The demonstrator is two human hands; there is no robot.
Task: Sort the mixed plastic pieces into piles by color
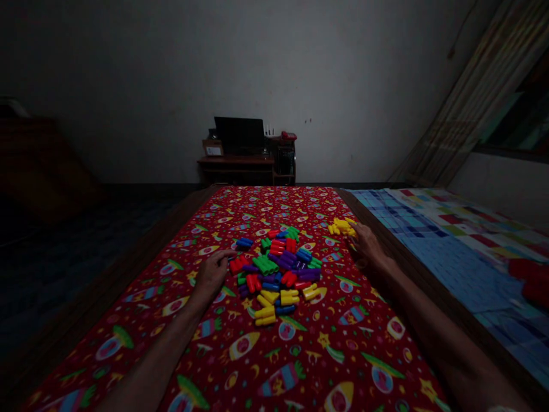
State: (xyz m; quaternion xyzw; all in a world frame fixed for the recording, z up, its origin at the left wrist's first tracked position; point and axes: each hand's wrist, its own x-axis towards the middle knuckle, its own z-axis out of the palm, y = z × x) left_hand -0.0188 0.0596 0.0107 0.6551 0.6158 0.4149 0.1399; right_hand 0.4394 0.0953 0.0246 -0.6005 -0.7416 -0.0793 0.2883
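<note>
A mixed pile of plastic toy building pieces with finger-like prongs, in purple (283, 261), green (265, 264), red (239, 264), blue and yellow, lies on a red cloth. My left hand (212, 273) rests at the pile's left edge beside the red pieces. Its fingers reach toward them, apart, with nothing held. Away from the pile, at the back right, is a small cluster of yellow pieces (342, 226). My right hand (365, 242) is at this cluster, its fingertips closed on a yellow piece at the near side; the grip is partly hidden.
The red cloth (278, 380) with rocket prints covers a long surface with brown edges. Yellow pieces (265, 315) lie at the pile's near side. Blue patterned bedding (433, 252) is at right. A desk (235, 163) with a monitor (239, 135) stands against the far wall.
</note>
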